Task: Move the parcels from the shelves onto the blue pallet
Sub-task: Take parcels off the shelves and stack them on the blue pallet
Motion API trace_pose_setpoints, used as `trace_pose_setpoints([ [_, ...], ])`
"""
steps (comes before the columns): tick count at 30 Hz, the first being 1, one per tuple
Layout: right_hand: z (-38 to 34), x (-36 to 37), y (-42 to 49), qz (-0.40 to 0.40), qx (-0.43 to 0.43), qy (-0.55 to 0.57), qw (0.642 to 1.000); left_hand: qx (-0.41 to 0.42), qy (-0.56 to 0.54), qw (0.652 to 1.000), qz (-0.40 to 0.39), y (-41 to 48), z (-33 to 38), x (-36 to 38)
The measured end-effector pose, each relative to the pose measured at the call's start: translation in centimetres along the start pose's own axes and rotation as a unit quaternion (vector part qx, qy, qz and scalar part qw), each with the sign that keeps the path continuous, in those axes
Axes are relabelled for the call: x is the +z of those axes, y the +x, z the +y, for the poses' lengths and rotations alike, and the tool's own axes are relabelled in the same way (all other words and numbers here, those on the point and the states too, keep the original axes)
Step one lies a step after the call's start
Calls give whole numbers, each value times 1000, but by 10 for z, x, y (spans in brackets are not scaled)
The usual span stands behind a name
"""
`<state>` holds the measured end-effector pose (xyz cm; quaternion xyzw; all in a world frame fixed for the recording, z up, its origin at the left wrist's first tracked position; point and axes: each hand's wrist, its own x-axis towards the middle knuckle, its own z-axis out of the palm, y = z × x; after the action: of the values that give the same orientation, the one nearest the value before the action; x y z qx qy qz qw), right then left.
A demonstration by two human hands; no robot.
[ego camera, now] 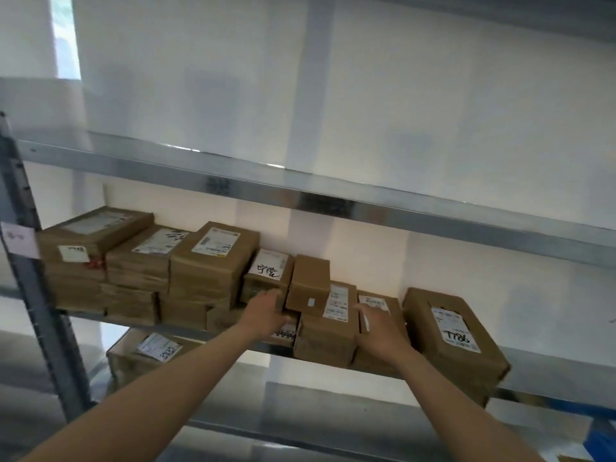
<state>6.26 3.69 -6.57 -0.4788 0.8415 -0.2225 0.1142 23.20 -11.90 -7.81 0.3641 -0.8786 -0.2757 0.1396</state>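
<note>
Several brown cardboard parcels with white labels stand stacked on the middle shelf (550, 365). My left hand (265, 316) reaches among them, its fingers against the parcel with handwritten black characters (266, 273) and the low parcel below it. My right hand (380, 331) lies flat with spread fingers on a parcel (376, 303) left of the large tilted parcel marked in black pen (453, 331). A small plain parcel (308, 285) leans between my two hands, on top of another labelled parcel (328, 331). The blue pallet is not clearly in view.
A metal shelf beam (333, 198) runs above the parcels, and the grey upright post (30, 261) stands at the left. One more labelled parcel (150, 355) lies on the lower shelf. Something blue (600, 441) shows at the bottom right corner.
</note>
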Motion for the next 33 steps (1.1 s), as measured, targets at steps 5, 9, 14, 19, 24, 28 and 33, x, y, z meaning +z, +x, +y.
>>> trace_pose_setpoints([
  [5, -11, 5, 37, -11, 1, -4, 1000, -21, -29, 999, 1, 10, -17, 3],
  [9, -18, 14, 74, -38, -16, 20, 999, -5, -4, 1000, 14, 30, -21, 1],
  [14, -18, 22, 122, -92, -3, -17, 996, 28, 45, 999, -5, 73, -17, 2],
  [19, -4, 25, 154, -124, -3, 16, 992, 37, 115, 992, -42, 112, -11, 17],
  [24, 9, 36, 162, -147, -23, 76, 986, 40, 177, 983, -41, 126, -11, 38],
  [28, 13, 45, 161, -135, -17, 130, 982, 45, 193, 980, 6, 125, -18, 49],
  [33, 10, 45, 157, -125, -6, 124, 984, 48, 176, 983, 11, 127, -21, 50],
])
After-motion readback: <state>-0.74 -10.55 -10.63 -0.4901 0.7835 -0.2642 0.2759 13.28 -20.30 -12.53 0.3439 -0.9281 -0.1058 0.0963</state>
